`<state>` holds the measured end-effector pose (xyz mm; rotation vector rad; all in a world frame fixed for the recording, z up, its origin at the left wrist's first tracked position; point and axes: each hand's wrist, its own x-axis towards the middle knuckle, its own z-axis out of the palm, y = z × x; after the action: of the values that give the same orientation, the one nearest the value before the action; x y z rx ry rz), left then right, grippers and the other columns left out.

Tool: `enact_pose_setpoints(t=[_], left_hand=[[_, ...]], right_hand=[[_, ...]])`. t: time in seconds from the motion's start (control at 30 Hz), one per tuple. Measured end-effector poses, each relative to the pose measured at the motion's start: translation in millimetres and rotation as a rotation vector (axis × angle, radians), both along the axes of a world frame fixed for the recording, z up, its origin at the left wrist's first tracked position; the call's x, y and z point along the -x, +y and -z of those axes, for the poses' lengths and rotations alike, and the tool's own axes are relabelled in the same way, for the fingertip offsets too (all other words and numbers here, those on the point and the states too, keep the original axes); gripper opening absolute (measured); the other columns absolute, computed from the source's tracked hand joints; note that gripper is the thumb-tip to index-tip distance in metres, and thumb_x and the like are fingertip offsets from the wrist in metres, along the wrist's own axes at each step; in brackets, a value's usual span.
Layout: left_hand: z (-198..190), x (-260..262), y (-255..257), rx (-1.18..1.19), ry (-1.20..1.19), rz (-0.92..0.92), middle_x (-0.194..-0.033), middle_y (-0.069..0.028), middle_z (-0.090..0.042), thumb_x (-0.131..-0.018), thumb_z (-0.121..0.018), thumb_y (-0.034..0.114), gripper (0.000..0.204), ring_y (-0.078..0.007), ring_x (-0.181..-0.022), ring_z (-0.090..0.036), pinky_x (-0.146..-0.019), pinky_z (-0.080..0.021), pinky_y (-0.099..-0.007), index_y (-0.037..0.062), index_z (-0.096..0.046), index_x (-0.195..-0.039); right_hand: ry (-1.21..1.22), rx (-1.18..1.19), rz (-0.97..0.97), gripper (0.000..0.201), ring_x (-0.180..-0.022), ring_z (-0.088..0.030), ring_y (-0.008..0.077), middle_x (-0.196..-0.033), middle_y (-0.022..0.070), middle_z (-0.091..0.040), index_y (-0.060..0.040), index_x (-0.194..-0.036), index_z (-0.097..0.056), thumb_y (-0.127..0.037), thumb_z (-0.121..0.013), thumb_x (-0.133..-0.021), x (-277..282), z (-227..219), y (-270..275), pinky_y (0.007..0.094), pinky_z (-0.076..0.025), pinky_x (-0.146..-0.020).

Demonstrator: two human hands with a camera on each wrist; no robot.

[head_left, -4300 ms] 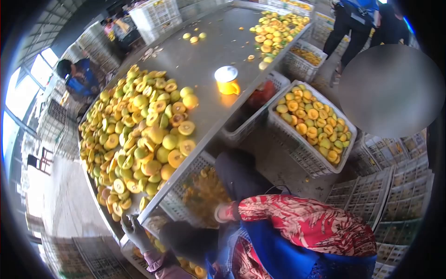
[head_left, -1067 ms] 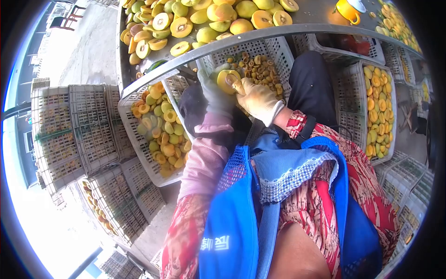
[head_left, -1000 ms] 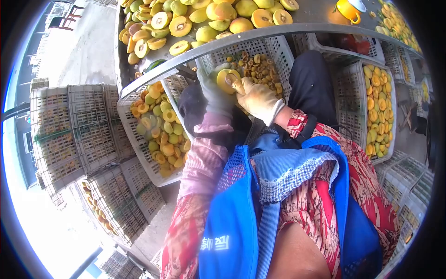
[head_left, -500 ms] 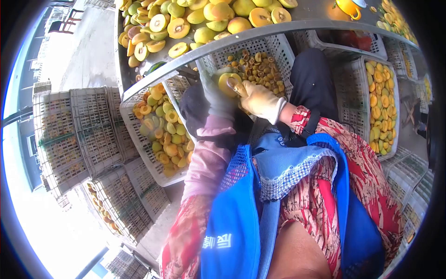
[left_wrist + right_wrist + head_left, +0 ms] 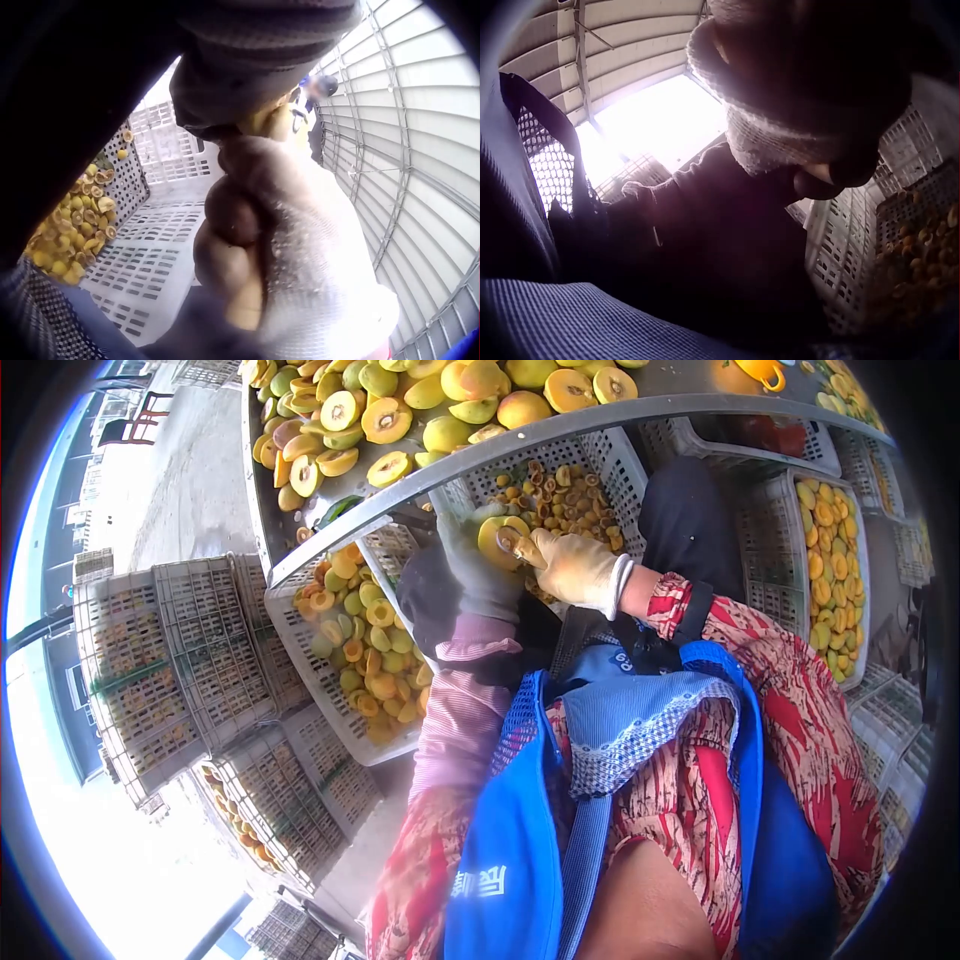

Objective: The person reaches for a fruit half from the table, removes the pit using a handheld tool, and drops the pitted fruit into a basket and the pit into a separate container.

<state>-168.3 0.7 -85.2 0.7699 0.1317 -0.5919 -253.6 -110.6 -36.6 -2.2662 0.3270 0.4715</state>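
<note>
Head view: cut yellow fruit (image 5: 491, 540)

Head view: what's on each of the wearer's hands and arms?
Left hand: pale grey glove, pink striped lower sleeve, red-and-cream patterned upper sleeve.
Right hand: off-white, yellowish-looking glove with white cuff; black band round a red-and-cream patterned sleeve.

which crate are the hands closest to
The middle crate, with the small brownish pieces, between the person's knees. The left-hand crate and right-hand crate hold larger fruit pieces.
</note>
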Motion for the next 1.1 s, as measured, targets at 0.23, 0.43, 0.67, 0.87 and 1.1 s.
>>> enact_pose_setpoints(t=[0.23,0.43,0.67,0.87,1.1], left_hand=[[-2,-2,0,-0.268,-0.195,0.053,-0.09,-0.0091,-0.062,-0.092,-0.046,0.031,0.03,-0.0229,-0.082,-0.062,-0.072,-0.052,-0.034,0.0047,-0.058,-0.101],[-7,9,-3,-0.313,-0.095,0.063,-0.087,-0.0115,-0.064,-0.093,-0.047,0.02,0.025,-0.0216,-0.079,-0.062,-0.071,-0.051,-0.0293,-0.0022,-0.058,-0.094],[-8,7,-14,-0.665,-0.539,-0.062,-0.097,-0.0123,-0.065,-0.086,-0.061,0.022,0.034,-0.0225,-0.085,-0.063,-0.076,-0.049,-0.0311,-0.0028,-0.057,-0.109],[11,-1,-1,-0.353,-0.343,0.17,-0.088,-0.0079,-0.067,-0.081,-0.066,0.01,0.027,-0.0167,-0.081,-0.062,-0.073,-0.05,-0.0279,-0.0002,-0.061,-0.105],[-10,1,-8,-0.361,-0.207,0.279,-0.085,-0.0085,-0.066,-0.085,-0.063,0.016,0.023,-0.0158,-0.074,-0.062,-0.067,-0.05,-0.0278,-0.003,-0.064,-0.098]], right_hand=[[0.039,-0.124,0.099,0.043,-0.097,-0.057,0.0432,-0.097,0.0276,-0.061,0.0012,-0.107,-0.051,-0.038,-0.04,-0.095,5,1,5,0.0479,-0.043,-0.084],[0.007,0.04,-0.015,0.034,-0.091,-0.06,0.0422,-0.093,0.0252,-0.063,0.0011,-0.104,-0.05,-0.03,-0.051,-0.09,13,25,4,0.0474,-0.046,-0.079],[0.074,-0.109,0.076,0.042,-0.097,-0.059,0.0406,-0.097,0.0256,-0.062,0.0022,-0.104,-0.056,-0.035,-0.056,-0.085,-8,14,-9,0.0438,-0.046,-0.084],[0.172,-0.167,-0.052,0.034,-0.087,-0.062,0.0371,-0.095,0.0246,-0.062,-0.0016,-0.109,-0.056,-0.028,-0.043,-0.092,-1,-7,-15,0.0405,-0.048,-0.072],[0.204,-0.159,-0.138,0.033,-0.072,-0.064,0.0337,-0.078,0.0223,-0.063,0.0072,-0.097,-0.058,-0.022,-0.05,-0.085,-2,-7,-29,0.0399,-0.049,-0.065]])
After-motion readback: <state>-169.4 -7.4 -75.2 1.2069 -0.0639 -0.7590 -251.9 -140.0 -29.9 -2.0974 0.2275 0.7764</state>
